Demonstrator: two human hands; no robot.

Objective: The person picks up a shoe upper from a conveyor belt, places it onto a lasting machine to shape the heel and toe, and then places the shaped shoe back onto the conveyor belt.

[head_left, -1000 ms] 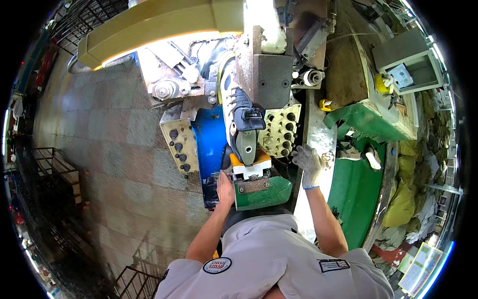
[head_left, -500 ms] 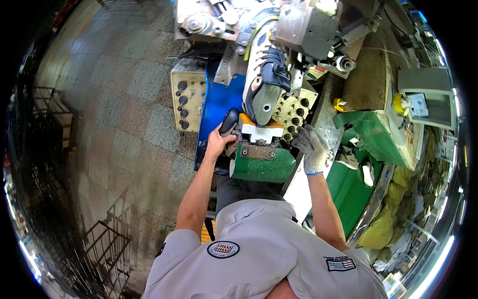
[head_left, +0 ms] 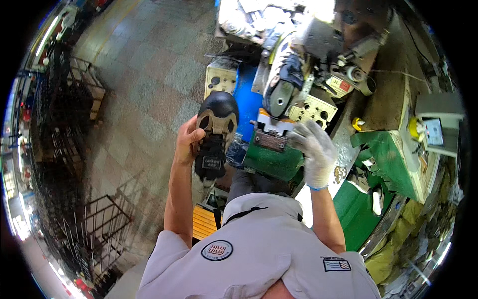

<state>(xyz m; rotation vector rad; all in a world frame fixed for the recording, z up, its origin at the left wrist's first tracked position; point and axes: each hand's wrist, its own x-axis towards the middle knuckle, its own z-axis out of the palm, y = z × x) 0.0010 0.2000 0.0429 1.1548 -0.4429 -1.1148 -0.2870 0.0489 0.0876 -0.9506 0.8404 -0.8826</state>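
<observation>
My left hand (head_left: 187,140), bare, grips a black shoe upper on its last (head_left: 215,130), held sole side up in front of me, left of the machine. My right hand (head_left: 312,149) wears a white glove and rests with spread fingers against the green block (head_left: 271,159) of the machine, just below a small metal clamp plate (head_left: 271,135). Above that plate, another shoe (head_left: 283,82) sits in the machine head, toe pointing down.
A blue panel (head_left: 246,102) and a beige control box (head_left: 220,79) stand behind the held shoe. A green bench (head_left: 398,164) lies to the right with a small grey screen unit (head_left: 433,130). Black wire racks (head_left: 69,124) line the tiled floor on the left.
My left hand has drawn the black shoe away from the machine, leftward and toward me, turning its sole up. My gloved right hand has stayed at the green block. The view has tilted down.
</observation>
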